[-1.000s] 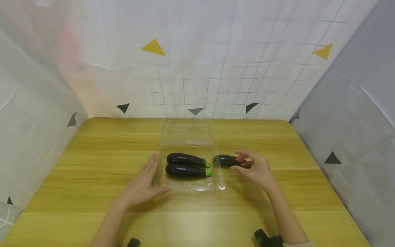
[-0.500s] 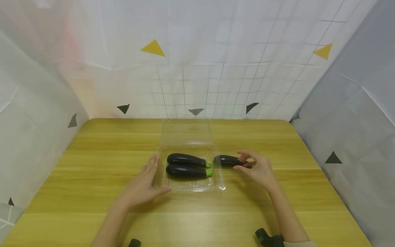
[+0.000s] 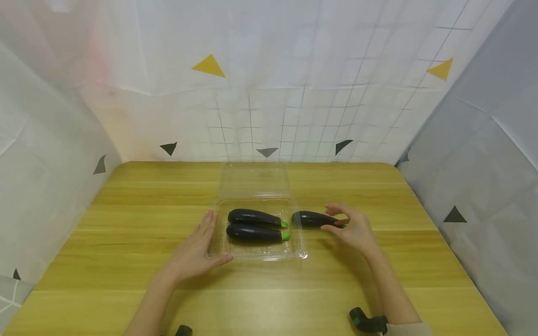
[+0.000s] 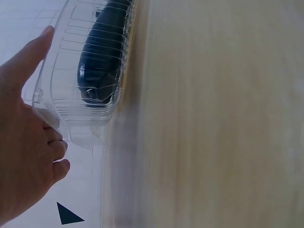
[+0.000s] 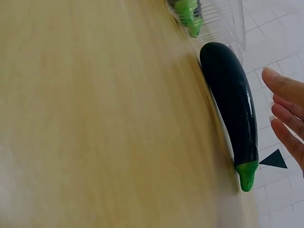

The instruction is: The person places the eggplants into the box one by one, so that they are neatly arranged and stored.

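Observation:
Two dark purple eggplants, one behind the other (image 3: 252, 216) and the nearer one (image 3: 253, 233), lie side by side in a clear plastic clamshell box (image 3: 252, 253), green stems to the right. My left hand (image 3: 191, 254) rests at the box's left side, fingers straight along the wall and thumb near the front rim. A third eggplant (image 3: 310, 219) lies on the table just right of the box, its stem end pointing right. Over that end hovers my right hand (image 3: 355, 231), thumb and fingers spread. In the right wrist view a gap separates the fingers from this eggplant (image 5: 230, 97).
The box's clear lid (image 3: 254, 179) is folded back toward the far table edge. White sheeting (image 3: 269, 107) with grid lines and coloured triangles encloses the wooden table (image 3: 269, 298). A black device (image 3: 367, 322) sits at the right wrist, and another dark piece (image 3: 183, 330) shows by the left forearm.
My right hand has shifted slightly right along the loose eggplant, uncovering more of its body. The left hand, the box and all the eggplants stay essentially in place.

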`<state>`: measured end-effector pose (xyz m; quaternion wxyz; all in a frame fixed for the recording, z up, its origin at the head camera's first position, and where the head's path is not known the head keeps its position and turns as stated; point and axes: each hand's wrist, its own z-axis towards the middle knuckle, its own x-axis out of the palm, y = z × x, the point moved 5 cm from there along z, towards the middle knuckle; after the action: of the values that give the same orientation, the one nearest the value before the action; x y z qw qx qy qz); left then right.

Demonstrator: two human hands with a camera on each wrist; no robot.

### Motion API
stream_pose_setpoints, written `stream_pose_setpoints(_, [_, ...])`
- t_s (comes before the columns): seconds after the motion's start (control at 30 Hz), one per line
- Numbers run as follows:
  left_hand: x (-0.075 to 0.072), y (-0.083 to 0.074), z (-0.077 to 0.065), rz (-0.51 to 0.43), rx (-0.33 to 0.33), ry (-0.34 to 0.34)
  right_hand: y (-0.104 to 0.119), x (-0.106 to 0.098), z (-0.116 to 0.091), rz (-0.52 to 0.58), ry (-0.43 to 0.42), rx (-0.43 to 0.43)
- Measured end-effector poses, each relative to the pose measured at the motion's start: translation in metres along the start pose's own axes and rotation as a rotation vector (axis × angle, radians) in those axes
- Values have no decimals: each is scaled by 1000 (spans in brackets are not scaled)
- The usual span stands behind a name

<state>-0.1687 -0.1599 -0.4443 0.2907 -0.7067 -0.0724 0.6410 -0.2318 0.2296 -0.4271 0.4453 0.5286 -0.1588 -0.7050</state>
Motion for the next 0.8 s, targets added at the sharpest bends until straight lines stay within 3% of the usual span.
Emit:
stream_pose_setpoints(0.47, [0,-1,-1,1,2,2,-12,3,2,-102,20,61])
stream_pose_setpoints(0.8, [-1,-2,-1,1,-2,3,-14,7,3,-222,30,-2])
